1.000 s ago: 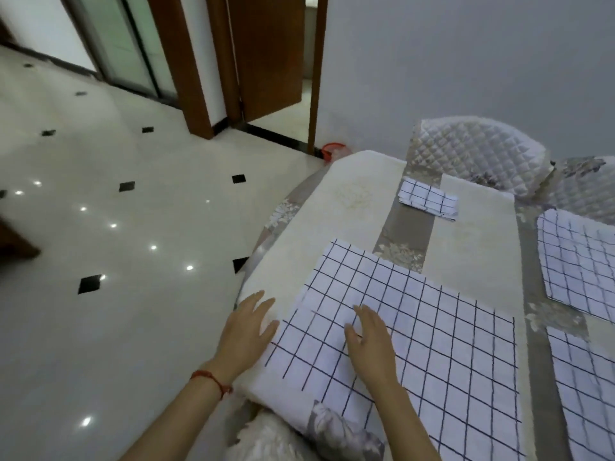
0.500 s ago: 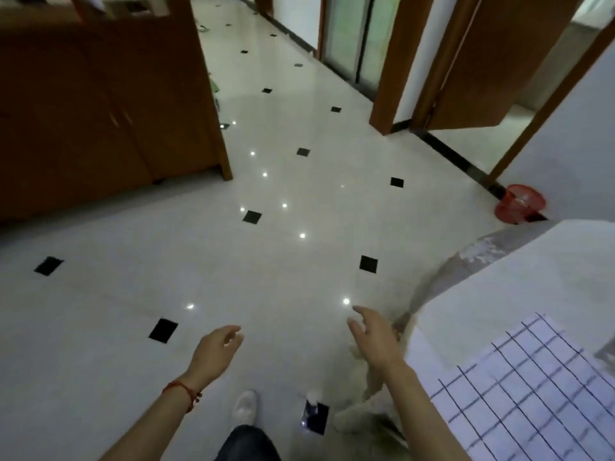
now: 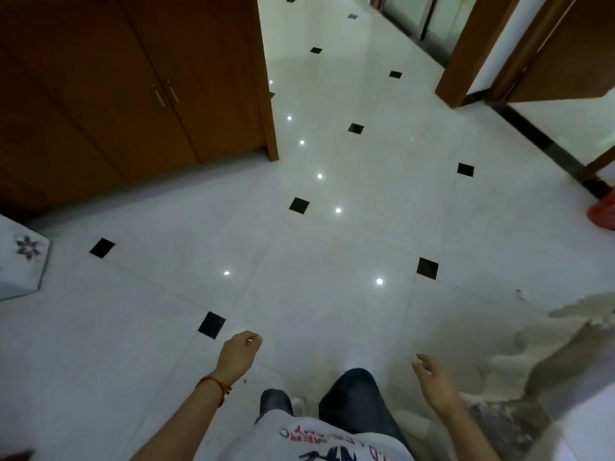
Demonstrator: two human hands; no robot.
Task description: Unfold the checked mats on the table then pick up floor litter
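I am looking down at the white tiled floor (image 3: 332,311) with black diamond insets. The checked mats are out of view. My left hand (image 3: 238,356), with a red string on the wrist, hangs over the floor with its fingers curled in and nothing visible in it. My right hand (image 3: 432,382) is spread with loose fingers and holds nothing, just left of the hanging tablecloth edge (image 3: 549,354). A tiny dark speck (image 3: 245,381) lies on the tile below my left wrist. A small pale scrap (image 3: 519,293) lies near the cloth's upper edge.
A brown wooden cabinet (image 3: 133,94) fills the upper left. A white padded seat (image 3: 20,261) juts in at the left edge. A red basket (image 3: 604,214) stands at the right edge, by a door frame (image 3: 466,61). My legs (image 3: 356,397) are at the bottom centre.
My view has swung left and down, from the table and its unfolded mat to the floor. Both hands left the mat and now hang over the tiles; the left fingers curled in.
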